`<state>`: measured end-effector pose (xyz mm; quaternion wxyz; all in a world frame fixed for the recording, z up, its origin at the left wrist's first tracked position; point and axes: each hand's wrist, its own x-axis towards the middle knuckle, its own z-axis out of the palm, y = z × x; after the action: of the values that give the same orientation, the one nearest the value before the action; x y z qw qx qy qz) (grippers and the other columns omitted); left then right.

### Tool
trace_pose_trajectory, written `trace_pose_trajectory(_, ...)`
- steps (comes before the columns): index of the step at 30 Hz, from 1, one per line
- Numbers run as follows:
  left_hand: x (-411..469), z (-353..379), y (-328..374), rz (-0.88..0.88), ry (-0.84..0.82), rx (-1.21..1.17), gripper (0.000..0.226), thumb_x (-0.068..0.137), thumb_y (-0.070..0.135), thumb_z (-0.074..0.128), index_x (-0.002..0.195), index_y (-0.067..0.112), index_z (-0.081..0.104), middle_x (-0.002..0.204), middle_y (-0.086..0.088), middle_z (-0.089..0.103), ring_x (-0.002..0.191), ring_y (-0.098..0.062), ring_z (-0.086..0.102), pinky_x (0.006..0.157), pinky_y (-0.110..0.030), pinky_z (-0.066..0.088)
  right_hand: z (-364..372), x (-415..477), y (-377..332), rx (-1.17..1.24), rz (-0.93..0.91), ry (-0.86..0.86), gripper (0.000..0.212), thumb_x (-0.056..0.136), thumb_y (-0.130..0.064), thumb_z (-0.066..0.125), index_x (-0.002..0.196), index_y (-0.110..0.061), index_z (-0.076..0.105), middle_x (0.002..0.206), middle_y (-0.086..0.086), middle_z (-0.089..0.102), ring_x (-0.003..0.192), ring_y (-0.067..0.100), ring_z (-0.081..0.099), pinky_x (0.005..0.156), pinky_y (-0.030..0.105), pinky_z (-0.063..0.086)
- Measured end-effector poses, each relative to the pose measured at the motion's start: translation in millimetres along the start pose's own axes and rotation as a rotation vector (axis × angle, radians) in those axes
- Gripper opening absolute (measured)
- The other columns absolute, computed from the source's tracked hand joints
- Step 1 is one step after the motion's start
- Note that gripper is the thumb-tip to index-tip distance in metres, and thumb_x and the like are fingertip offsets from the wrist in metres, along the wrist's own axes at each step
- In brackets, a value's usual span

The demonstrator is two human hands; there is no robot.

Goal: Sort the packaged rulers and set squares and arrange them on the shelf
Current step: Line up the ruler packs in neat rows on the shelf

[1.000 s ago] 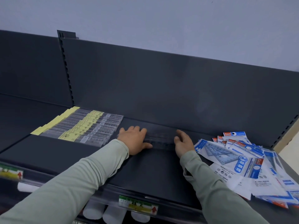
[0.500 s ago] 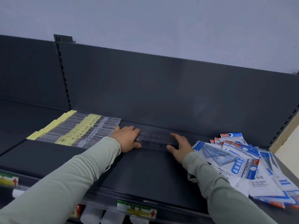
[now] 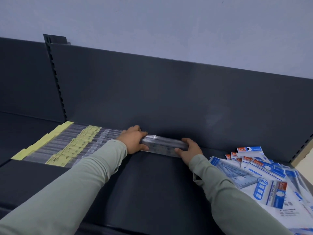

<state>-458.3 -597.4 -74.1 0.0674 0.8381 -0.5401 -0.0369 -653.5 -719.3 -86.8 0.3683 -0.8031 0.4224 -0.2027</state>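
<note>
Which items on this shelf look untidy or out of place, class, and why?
The set square packets on the right lie in a loose heap, overlapping at mixed angles, unlike the yellow-labelled rulers in neat rows on the left. The left hand and right hand grip a ruler bundle.

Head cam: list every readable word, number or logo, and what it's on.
"2": large numeral on the blue panel of the top set-square pack.
"GEOMETRIC": probably, printed sideways beside that numeral.
Blurred: red logos on the pack headers.
Too small: print on the yellow labels of the shelved rulers.
Unreadable: markings on the ruler bundle.
</note>
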Motion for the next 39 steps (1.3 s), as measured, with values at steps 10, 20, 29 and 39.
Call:
trace_pose_trajectory(10,-3.9,12.9,8.6,0.072,0.126,0.197,0.062,0.096,0.047,0.045,0.149,0.019,0.027,0.149,-0.001,0.036,0.137,-0.023,0.033,0.115,-0.043,0.020,5.2,8.0,2.2,0.000,-0.005,0.037,0.059,0.088,-0.018,0.063,0.142,-0.013,0.040,0.144,0.009,0.038,0.129,0.025,0.042,0.105,0.025,0.032)
trace_pose_trajectory(20,-9.5,12.2,13.8,-0.005,-0.030,0.183,0.068,0.096,0.058,0.035,0.152,0.027,0.013,0.161,0.001,0.013,0.148,-0.020,0.011,0.116,-0.057,0.001,6.5,8.5,6.7,-0.173,-0.048,0.032,0.049,0.093,-0.020,0.050,0.142,-0.016,0.043,0.155,0.005,0.025,0.140,0.021,0.030,0.111,0.026,0.023)
trace_pose_trajectory(29,-13.8,10.3,11.9,0.021,-0.155,0.097,0.073,0.096,0.057,0.036,0.154,0.030,0.002,0.162,0.001,-0.007,0.149,-0.016,-0.002,0.118,-0.049,-0.004,5.5,-4.9,12.7,-0.574,-0.160,-0.070,0.054,0.100,-0.032,0.031,0.151,-0.021,0.018,0.161,0.004,0.000,0.147,0.018,0.007,0.117,0.032,0.015)
trace_pose_trajectory(39,-36.6,17.0,27.8,0.105,-0.132,0.088,0.070,0.097,0.059,0.029,0.154,0.028,0.003,0.161,0.004,-0.010,0.147,-0.011,-0.012,0.117,-0.050,-0.012,0.0,-17.8,15.3,-0.728,-0.202,-0.107,0.057,0.100,-0.042,0.025,0.152,-0.021,0.013,0.161,0.000,-0.003,0.148,0.016,-0.002,0.118,0.039,0.004)
